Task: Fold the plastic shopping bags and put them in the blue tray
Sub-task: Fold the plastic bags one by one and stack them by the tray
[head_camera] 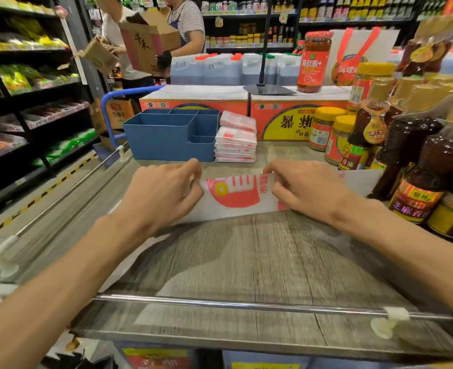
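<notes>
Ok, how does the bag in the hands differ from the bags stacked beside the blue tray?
The bag in the hands is a long strip lying on the counter, pinched by the left hand and right hand; the stacked bags are compact squares, piled and untouched beside the blue tray. Both are white plastic with red print, and neither is in the tray.

Shop aisle, stocked shelves [28, 83], grey wood-grain counter [246, 262].

A thin, smooth, slightly glossy white plastic bag [236, 195] with red print is seen. The counter [246, 257] is faced in matt grey wood grain, edged by a polished metal rail [220, 304]. At 11 o'clock, a matt blue plastic tray [166, 145] is shown.
</notes>
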